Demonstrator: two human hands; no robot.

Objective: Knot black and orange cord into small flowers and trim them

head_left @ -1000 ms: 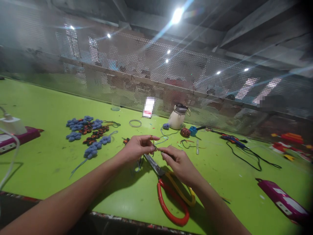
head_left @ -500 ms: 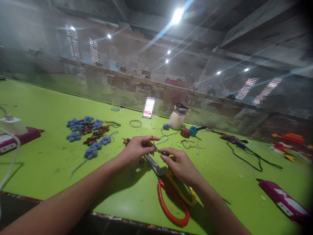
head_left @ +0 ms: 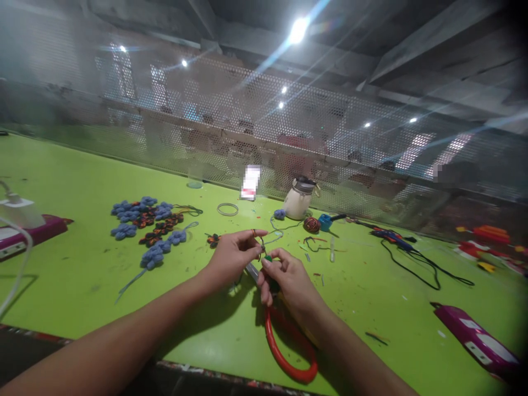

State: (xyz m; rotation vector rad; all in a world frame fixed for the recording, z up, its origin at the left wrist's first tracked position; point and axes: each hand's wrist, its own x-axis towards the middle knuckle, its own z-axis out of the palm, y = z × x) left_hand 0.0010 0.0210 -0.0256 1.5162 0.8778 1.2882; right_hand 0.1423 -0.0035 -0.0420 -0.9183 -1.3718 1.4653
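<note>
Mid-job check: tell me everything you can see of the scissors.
The scissors lie on the green table, pointing away from the person and slightly left. A grey, metal-looking blade shows at the far end; the smooth red handle loop sits nearest the front edge, a little of the yellow handle beside it. The right hand's grip hides the middle, so blade opening and any contact there can't be told.

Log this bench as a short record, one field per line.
Surface: green table
Left grip: pinches dark yarn
Right grip: pinches small green item, mostly hidden
Scissors: red-handled, partly hidden behind right grip
Left side: blue crocheted flowers, black-and-orange flowers
Back: pale bottle with dark lid, lit phone
Right side: purple power strip
</note>
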